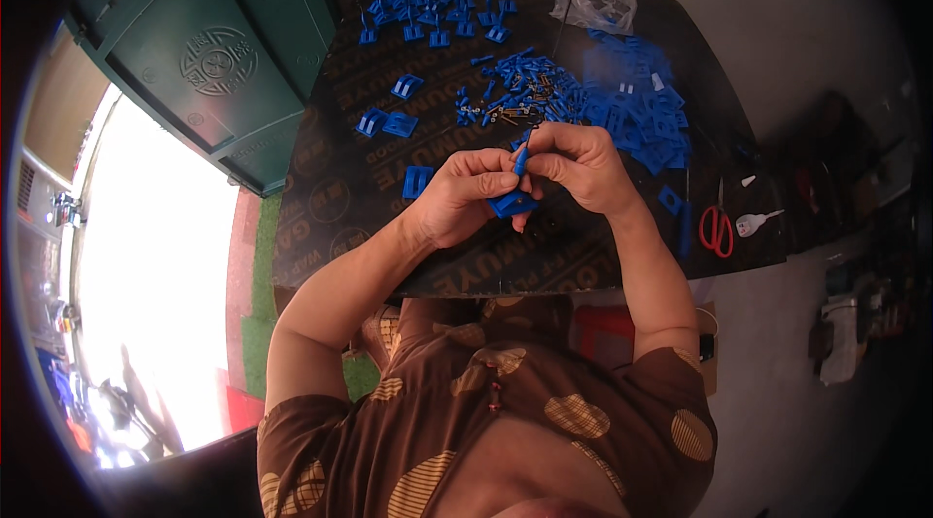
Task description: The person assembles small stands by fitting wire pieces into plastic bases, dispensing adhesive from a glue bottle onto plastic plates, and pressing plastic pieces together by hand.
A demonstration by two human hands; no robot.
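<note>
The left hand point(457, 195) pinches a flat blue plastic clip point(511, 204) from below; the right hand point(580, 165) pinches a small blue plastic peg point(522, 160) upright just above it. Both hover over the dark printed board surface point(330, 217). At one o'clock lies a heap of blue plastic parts point(637, 105); at three o'clock, red-handled scissors point(716, 228).

Both hands meet at centre: left grip point(465, 195) pinching a blue plastic bracket point(509, 204), right grip point(573, 166) holding a small blue peg point(522, 162); red scissors point(716, 229) at three o'clock on the dark surface point(330, 217).
</note>
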